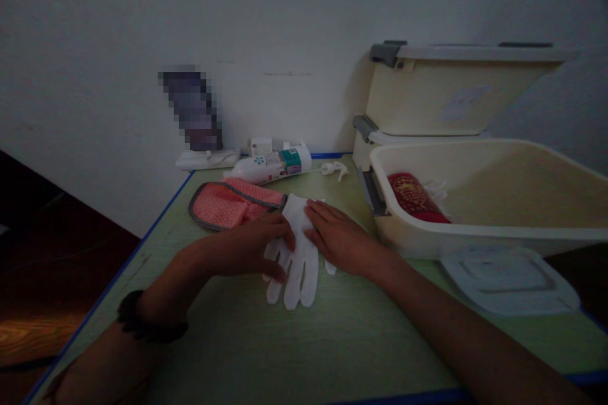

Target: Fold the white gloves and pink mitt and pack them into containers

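Pressing flat, fingers together, left hand (251, 245) and right hand (338, 239) on white glove (298, 253) mid-tabletop (237, 342); pink mesh pouch (228, 204) touching glove's cuff, open cream bin (475, 202) toward right edge.

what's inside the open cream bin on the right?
The cream bin holds a red patterned roll with something white behind it. The near wall hides the floor in front; whether more lies there cannot be seen.
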`<state>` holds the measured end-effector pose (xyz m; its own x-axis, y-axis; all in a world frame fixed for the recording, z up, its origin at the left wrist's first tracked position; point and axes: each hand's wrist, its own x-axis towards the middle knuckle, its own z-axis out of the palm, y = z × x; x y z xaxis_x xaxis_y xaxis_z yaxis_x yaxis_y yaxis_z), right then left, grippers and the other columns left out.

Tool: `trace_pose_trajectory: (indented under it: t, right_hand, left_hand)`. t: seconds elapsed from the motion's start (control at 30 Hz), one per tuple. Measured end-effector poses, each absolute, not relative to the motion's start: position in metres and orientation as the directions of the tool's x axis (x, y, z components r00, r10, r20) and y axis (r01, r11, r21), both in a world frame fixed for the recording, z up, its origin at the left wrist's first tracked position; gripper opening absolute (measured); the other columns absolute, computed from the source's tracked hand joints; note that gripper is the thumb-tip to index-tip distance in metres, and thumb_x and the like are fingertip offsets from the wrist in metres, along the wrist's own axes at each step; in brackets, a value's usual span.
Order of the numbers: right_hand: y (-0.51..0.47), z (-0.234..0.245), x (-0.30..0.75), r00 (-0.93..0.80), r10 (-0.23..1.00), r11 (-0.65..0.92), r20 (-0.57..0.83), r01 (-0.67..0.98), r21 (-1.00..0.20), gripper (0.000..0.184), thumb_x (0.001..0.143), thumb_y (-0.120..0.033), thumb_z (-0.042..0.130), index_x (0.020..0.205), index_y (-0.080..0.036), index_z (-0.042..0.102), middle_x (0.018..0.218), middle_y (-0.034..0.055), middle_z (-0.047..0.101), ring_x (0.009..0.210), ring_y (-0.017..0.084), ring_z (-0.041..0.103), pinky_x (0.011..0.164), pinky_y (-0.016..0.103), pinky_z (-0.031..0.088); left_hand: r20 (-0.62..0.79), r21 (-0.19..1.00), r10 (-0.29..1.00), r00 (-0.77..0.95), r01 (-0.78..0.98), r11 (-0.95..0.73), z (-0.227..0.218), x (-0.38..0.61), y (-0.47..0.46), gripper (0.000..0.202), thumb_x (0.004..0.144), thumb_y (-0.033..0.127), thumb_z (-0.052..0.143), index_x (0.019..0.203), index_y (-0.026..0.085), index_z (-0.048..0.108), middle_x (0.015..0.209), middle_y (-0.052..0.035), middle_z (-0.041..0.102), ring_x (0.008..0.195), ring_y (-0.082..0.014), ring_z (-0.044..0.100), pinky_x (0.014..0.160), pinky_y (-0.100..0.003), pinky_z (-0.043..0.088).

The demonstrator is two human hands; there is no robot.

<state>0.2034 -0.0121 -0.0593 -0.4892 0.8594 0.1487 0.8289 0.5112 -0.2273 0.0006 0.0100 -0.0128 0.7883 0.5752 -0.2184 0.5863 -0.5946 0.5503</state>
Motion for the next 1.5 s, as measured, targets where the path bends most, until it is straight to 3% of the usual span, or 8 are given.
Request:
trace_pose_trajectory:
  t: [0.23,0.43,0.53,0.77,0.93,1.13,1.3,1.5]
  right_hand:
    - [-0.012,-0.058,0.203,-0.492,0.855,0.518,0.166,0.828,-0.214,0.048,0.09,-0.027,0.034,0.129,0.0,0.041,0.137,0.021,0.037,0.128,0.027,0.033,0.106,0.041,0.029]
    - [-0.01,-0.058,0.202,-0.48,0.86,0.51,0.173,0.823,-0.249,0.046,0.086,-0.007,0.03,0.13,-0.001,0.04,0.136,0.0197,0.04,0.126,0.023,0.036,0.106,0.038,0.029]
    - [-0.009,-0.058,0.202,-0.413,0.89,0.453,0.193,0.846,-0.281,0.045,0.085,-0.005,0.028,0.128,-0.005,0.043,0.136,0.0193,0.04,0.127,0.023,0.036,0.103,0.04,0.033]
    - [-0.01,-0.057,0.203,-0.356,0.919,0.384,0.169,0.905,-0.184,0.041,0.084,-0.005,0.029,0.121,0.0,0.047,0.134,0.0232,0.04,0.126,0.025,0.037,0.103,0.037,0.034]
    - [-0.01,-0.057,0.204,-0.389,0.904,0.419,0.174,0.888,-0.191,0.041,0.084,-0.006,0.03,0.121,0.0,0.048,0.132,0.0241,0.042,0.124,0.025,0.04,0.102,0.038,0.035]
    - [-0.009,-0.06,0.203,-0.352,0.916,0.383,0.194,0.91,-0.156,0.043,0.084,-0.008,0.03,0.122,0.0,0.048,0.131,0.0231,0.045,0.122,0.026,0.041,0.101,0.04,0.036]
    - [-0.008,-0.061,0.203,-0.368,0.909,0.393,0.194,0.913,-0.112,0.044,0.086,-0.012,0.029,0.123,0.005,0.046,0.13,0.0259,0.044,0.123,0.028,0.04,0.102,0.039,0.035]
    - [-0.012,-0.056,0.205,-0.367,0.916,0.393,0.159,0.899,-0.19,0.045,0.089,-0.02,0.031,0.125,0.002,0.045,0.135,0.0231,0.039,0.129,0.026,0.032,0.105,0.041,0.031]
  left_hand:
    - [-0.217,0.498,0.596,0.773,0.612,-0.614,-0.011,0.002,0.004,0.052,0.056,0.038,0.076,0.1,0.023,0.053,0.11,-0.0027,0.048,0.102,-0.024,0.047,0.086,-0.035,0.039]
    - [-0.198,0.517,0.553,0.809,0.566,-0.642,-0.007,0.002,0.004,0.026,0.078,0.039,0.059,0.098,0.022,0.056,0.11,-0.004,0.05,0.101,-0.0202,0.049,0.087,-0.032,0.038]
    - [-0.192,0.496,0.573,0.797,0.583,-0.644,-0.011,0.004,0.005,0.023,0.087,0.038,0.045,0.095,0.02,0.057,0.104,-0.0039,0.054,0.094,-0.0184,0.052,0.085,-0.032,0.038]
    - [-0.124,0.358,0.632,0.765,0.628,-0.691,-0.02,0.013,0.006,0.027,0.086,0.04,0.045,0.088,0.017,0.058,0.096,-0.0057,0.057,0.088,-0.0206,0.054,0.076,-0.034,0.042]
    - [0.049,0.257,0.651,0.758,0.62,-0.741,-0.024,0.017,0.007,0.025,0.085,0.039,0.048,0.096,0.018,0.057,0.109,-0.0082,0.053,0.109,-0.0245,0.046,0.091,-0.039,0.037]
    - [-0.066,0.185,0.68,0.73,0.679,-0.711,-0.038,0.014,0.007,0.06,0.086,0.05,0.038,0.134,0.014,0.03,0.144,-0.015,0.027,0.132,-0.0272,0.024,0.103,-0.043,0.026]
    - [-0.143,0.184,0.668,0.73,0.683,-0.707,-0.042,0.01,0.007,0.073,0.085,0.059,0.028,0.139,0.01,0.019,0.148,-0.0164,0.016,0.135,-0.0268,0.014,0.106,-0.043,0.019]
    - [-0.172,0.212,0.66,0.732,0.681,-0.701,-0.038,0.007,0.008,0.08,0.08,0.065,0.034,0.14,0.014,0.019,0.148,-0.0144,0.017,0.135,-0.0283,0.014,0.106,-0.047,0.018]
